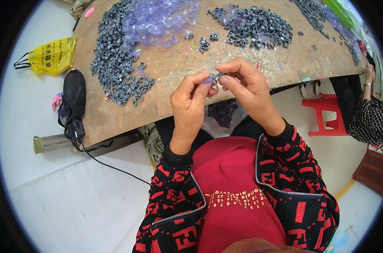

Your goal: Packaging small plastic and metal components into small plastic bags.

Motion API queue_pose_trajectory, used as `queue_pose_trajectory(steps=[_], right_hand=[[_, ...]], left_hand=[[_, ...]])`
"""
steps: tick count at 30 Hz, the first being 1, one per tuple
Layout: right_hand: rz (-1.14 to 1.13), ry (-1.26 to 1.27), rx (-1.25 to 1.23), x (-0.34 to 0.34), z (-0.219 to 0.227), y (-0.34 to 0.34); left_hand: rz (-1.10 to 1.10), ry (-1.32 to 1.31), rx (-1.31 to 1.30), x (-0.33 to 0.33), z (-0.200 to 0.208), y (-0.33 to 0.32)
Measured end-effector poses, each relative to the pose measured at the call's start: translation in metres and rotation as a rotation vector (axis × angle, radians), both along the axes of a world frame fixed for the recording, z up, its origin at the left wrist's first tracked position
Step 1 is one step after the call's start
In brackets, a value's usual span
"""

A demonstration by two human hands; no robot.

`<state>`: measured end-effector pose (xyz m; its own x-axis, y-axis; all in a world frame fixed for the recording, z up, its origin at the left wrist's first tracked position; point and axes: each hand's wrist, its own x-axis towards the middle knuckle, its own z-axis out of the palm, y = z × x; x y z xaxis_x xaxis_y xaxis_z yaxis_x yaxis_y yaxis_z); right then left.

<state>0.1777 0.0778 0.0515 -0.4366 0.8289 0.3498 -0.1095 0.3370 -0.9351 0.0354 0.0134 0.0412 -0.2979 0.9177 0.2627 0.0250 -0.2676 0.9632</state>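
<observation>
Over the table's near edge, my left hand pinches a small translucent purple plastic piece between thumb and fingers. My right hand grips a small grey plastic clip with thumb and forefinger. Clip and purple piece meet between my fingertips; whether they are joined I cannot tell. Beyond my left hand spreads a heap of grey clips, with a mound of purple pieces beside it. A further pile of grey clips lies beyond my right hand. Below my hands, a clear plastic bag holds dark purple pieces.
The wooden table bears scattered bits. At left are a yellow bag, a black pouch with a cable and a bottle. A red stool and another person's patterned sleeve are at right.
</observation>
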Motion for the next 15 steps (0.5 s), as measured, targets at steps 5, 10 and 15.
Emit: queue_pose_trajectory(steps=[5, 10, 15], right_hand=[[-0.059, -0.125, 0.391, 0.002, 0.007, 0.007], [-0.077, -0.235, 0.684, 0.007, 0.008, 0.013], [0.157, -0.211, 1.111, 0.021, 0.016, 0.034]], left_hand=[[0.003, 0.061, 0.042, 0.001, 0.002, 0.001], [-0.028, 0.103, 0.007, -0.002, 0.007, 0.0], [-0.47, -0.188, -0.299, -0.023, 0.018, 0.005]])
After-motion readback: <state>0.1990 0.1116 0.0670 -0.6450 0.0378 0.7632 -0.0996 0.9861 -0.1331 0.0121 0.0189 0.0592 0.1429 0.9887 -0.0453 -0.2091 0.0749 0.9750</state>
